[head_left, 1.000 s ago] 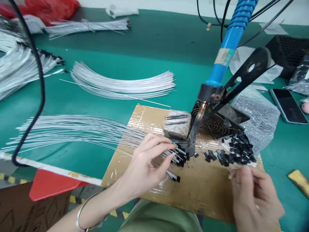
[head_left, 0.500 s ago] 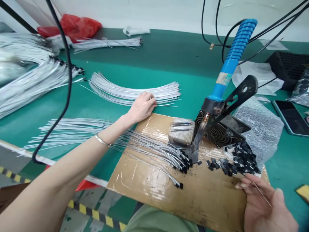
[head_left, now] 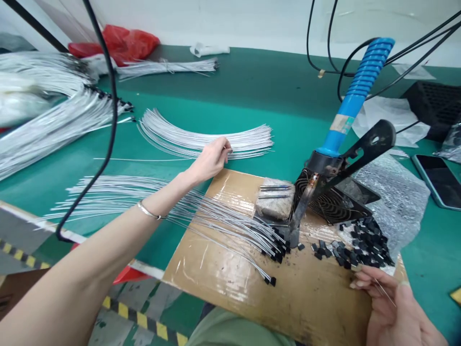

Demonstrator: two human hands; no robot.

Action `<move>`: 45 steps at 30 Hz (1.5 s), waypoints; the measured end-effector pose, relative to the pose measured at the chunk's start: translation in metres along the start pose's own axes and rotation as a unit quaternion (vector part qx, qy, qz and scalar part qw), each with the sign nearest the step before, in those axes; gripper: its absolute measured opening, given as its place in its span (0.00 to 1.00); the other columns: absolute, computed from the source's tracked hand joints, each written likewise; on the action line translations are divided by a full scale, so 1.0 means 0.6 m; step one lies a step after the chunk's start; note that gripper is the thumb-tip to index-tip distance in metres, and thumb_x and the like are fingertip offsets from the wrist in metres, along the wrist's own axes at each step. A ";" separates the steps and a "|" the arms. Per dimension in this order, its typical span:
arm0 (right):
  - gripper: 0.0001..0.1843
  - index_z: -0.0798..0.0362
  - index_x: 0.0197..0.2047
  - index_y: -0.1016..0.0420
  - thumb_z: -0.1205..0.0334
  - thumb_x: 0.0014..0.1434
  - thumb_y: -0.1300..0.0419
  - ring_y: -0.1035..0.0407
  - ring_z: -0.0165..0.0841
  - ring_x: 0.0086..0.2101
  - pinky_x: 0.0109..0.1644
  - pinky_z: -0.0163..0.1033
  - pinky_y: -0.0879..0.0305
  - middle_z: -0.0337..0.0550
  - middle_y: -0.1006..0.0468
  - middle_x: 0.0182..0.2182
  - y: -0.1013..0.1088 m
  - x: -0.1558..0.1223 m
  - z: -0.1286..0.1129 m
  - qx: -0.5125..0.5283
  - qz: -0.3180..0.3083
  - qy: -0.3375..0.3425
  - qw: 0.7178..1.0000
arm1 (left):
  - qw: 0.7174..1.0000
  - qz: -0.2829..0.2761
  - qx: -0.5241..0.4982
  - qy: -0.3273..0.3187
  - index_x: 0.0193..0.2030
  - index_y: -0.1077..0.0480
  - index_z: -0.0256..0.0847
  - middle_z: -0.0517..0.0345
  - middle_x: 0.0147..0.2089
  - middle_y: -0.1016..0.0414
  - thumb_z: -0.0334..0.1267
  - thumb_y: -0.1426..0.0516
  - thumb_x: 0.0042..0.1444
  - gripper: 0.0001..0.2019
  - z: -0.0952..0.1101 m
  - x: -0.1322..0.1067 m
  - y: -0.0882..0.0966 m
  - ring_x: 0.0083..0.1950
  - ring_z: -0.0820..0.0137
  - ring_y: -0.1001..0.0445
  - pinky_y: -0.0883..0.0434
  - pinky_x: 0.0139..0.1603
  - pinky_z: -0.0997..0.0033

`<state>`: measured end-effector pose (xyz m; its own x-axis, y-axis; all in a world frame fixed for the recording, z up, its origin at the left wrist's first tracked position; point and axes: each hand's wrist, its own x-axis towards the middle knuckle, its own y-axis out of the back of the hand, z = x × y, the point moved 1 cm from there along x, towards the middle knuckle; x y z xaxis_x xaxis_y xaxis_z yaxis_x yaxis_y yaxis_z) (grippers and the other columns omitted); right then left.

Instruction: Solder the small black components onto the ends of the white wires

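Note:
At the near edge of a curved bundle of white wires [head_left: 209,139], the fingers of my left hand [head_left: 212,156] are closed on a single white wire [head_left: 144,159], which trails left over the green mat. My right hand [head_left: 392,302] is at the lower right, its fingers curled around a thin strand of solder wire [head_left: 384,292]. Just beyond its fingertips lies a pile of small black pieces [head_left: 370,240]. Wires with black ends [head_left: 230,223] lie across the brown board [head_left: 223,283], beneath my left forearm. A blue-handled soldering iron [head_left: 338,125] leans tip-down in its stand.
A tan block with metal tips [head_left: 275,199] sits beside the iron. Bubble wrap [head_left: 403,192] and a phone [head_left: 437,180] are on the right. Large wire bundles [head_left: 61,129] and a red bag [head_left: 122,43] occupy the left and back. A black cable [head_left: 112,105] hangs in front.
My left hand has drawn one wire slightly apart from the bundle, and it now stretches left on the mat. The right hand stays near the black pieces. The view has shifted slightly.

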<state>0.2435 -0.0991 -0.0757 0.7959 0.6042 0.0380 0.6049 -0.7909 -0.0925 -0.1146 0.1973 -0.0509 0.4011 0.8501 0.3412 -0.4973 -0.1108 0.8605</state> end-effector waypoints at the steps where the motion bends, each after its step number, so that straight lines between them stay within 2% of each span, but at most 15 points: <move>1: 0.22 0.55 0.30 0.13 0.43 0.58 0.23 0.23 0.33 0.28 0.32 0.39 0.24 0.45 0.13 0.31 -0.001 0.000 -0.001 -0.002 0.003 0.000 1.000 | 1.000 0.001 0.000 0.001 0.43 0.31 0.42 0.55 0.35 0.24 0.29 0.50 0.70 0.08 0.000 -0.001 -0.002 0.36 0.62 0.26 0.27 0.45 0.61; 4: 0.25 0.55 0.30 0.13 0.39 0.52 0.20 0.23 0.34 0.27 0.31 0.40 0.24 0.46 0.14 0.30 -0.003 0.000 -0.002 -0.009 0.020 -0.004 1.000 | 1.000 0.008 0.006 0.002 0.42 0.27 0.41 0.53 0.40 0.21 0.33 0.46 0.70 0.06 -0.002 -0.004 -0.012 0.40 0.61 0.24 0.26 0.47 0.61; 7: 0.27 0.55 0.28 0.13 0.37 0.47 0.19 0.23 0.34 0.27 0.31 0.41 0.25 0.46 0.14 0.30 -0.005 -0.002 -0.002 -0.014 0.036 -0.016 0.999 | 1.000 0.020 0.018 0.005 0.40 0.23 0.40 0.49 0.45 0.20 0.35 0.43 0.68 0.07 -0.007 -0.005 -0.021 0.47 0.57 0.23 0.26 0.53 0.55; 9: 0.26 0.54 0.27 0.14 0.38 0.47 0.18 0.23 0.34 0.26 0.32 0.42 0.26 0.47 0.14 0.30 -0.007 -0.004 -0.003 -0.019 0.037 -0.014 0.999 | 0.999 0.021 0.025 0.005 0.38 0.22 0.40 0.47 0.46 0.20 0.34 0.41 0.66 0.07 -0.010 -0.003 -0.027 0.51 0.53 0.24 0.27 0.57 0.50; 13: 0.23 0.54 0.28 0.13 0.41 0.50 0.19 0.24 0.35 0.26 0.32 0.44 0.27 0.48 0.14 0.30 -0.005 -0.005 -0.005 -0.022 0.039 0.011 0.999 | 1.000 0.005 0.029 -0.004 0.35 0.23 0.40 0.44 0.43 0.21 0.32 0.42 0.65 0.08 -0.008 0.003 -0.031 0.52 0.50 0.25 0.29 0.60 0.46; 16: 0.22 0.54 0.29 0.12 0.42 0.50 0.19 0.22 0.37 0.26 0.30 0.45 0.25 0.51 0.14 0.29 0.005 0.001 0.001 -0.026 0.009 0.007 1.000 | 1.000 0.004 0.023 -0.001 0.35 0.25 0.41 0.44 0.43 0.20 0.32 0.44 0.66 0.09 -0.004 0.009 -0.025 0.52 0.50 0.24 0.30 0.61 0.46; 20: 0.21 0.55 0.30 0.12 0.44 0.52 0.19 0.20 0.40 0.26 0.28 0.45 0.22 0.53 0.13 0.29 0.024 0.010 0.017 -0.025 -0.013 0.002 1.000 | 0.999 0.028 -0.003 0.028 0.37 0.27 0.42 0.47 0.42 0.18 0.32 0.45 0.66 0.07 0.001 0.012 -0.006 0.48 0.54 0.21 0.27 0.55 0.52; 25: 0.21 0.57 0.30 0.13 0.45 0.52 0.20 0.19 0.39 0.25 0.27 0.42 0.19 0.51 0.12 0.29 0.035 0.013 0.028 -0.021 -0.015 -0.007 1.000 | 0.994 0.057 -0.063 0.070 0.38 0.28 0.41 0.55 0.32 0.19 0.34 0.45 0.66 0.06 0.013 0.014 0.019 0.35 0.64 0.19 0.25 0.41 0.64; 28: 0.20 0.56 0.29 0.13 0.46 0.52 0.19 0.20 0.38 0.25 0.27 0.40 0.20 0.51 0.12 0.29 0.034 0.013 0.028 -0.020 -0.010 -0.005 1.000 | 0.989 0.071 -0.093 0.088 0.37 0.27 0.40 0.54 0.33 0.17 0.36 0.44 0.64 0.06 0.024 0.016 0.032 0.31 0.68 0.21 0.26 0.35 0.69; 31: 0.20 0.56 0.30 0.13 0.45 0.52 0.20 0.19 0.38 0.25 0.27 0.40 0.20 0.50 0.12 0.29 0.033 0.013 0.027 -0.021 -0.020 -0.007 1.000 | 0.987 0.079 -0.107 0.095 0.35 0.25 0.40 0.53 0.33 0.16 0.39 0.42 0.64 0.08 0.041 0.013 0.053 0.31 0.69 0.21 0.27 0.35 0.70; 35: 0.20 0.56 0.31 0.13 0.46 0.54 0.21 0.19 0.38 0.25 0.28 0.40 0.21 0.50 0.12 0.30 0.034 0.012 0.024 -0.028 -0.013 -0.006 0.999 | 0.988 0.062 -0.110 0.092 0.33 0.23 0.41 0.55 0.30 0.16 0.42 0.40 0.63 0.10 0.075 -0.012 0.099 0.31 0.67 0.21 0.28 0.35 0.67; 38: 0.22 0.56 0.31 0.13 0.43 0.54 0.22 0.20 0.38 0.24 0.26 0.42 0.20 0.50 0.12 0.29 0.036 0.011 0.023 -0.026 -0.018 -0.018 0.999 | 0.987 0.015 -0.131 0.095 0.31 0.23 0.42 0.56 0.27 0.18 0.45 0.38 0.62 0.12 0.101 -0.039 0.127 0.29 0.66 0.23 0.29 0.32 0.66; 41: 0.22 0.56 0.32 0.13 0.42 0.55 0.23 0.20 0.40 0.23 0.25 0.44 0.21 0.50 0.13 0.28 0.035 0.011 0.023 -0.024 -0.028 -0.008 0.999 | 0.981 -0.022 -0.160 0.106 0.30 0.22 0.42 0.56 0.28 0.17 0.46 0.37 0.61 0.12 0.110 -0.050 0.128 0.30 0.66 0.22 0.27 0.34 0.66; 45: 0.21 0.57 0.33 0.12 0.45 0.57 0.23 0.20 0.39 0.24 0.26 0.42 0.21 0.50 0.13 0.29 0.030 0.010 0.022 -0.027 -0.039 0.012 0.999 | 0.980 0.013 -0.150 0.127 0.30 0.21 0.41 0.53 0.30 0.15 0.44 0.37 0.61 0.12 0.085 -0.027 0.086 0.32 0.64 0.19 0.25 0.36 0.66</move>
<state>0.2590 -0.1084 -0.0906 0.7461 0.6625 0.0666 0.6653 -0.7457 -0.0352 -0.1075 0.1518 0.0070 0.1998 0.9538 0.2245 -0.7240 -0.0107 0.6897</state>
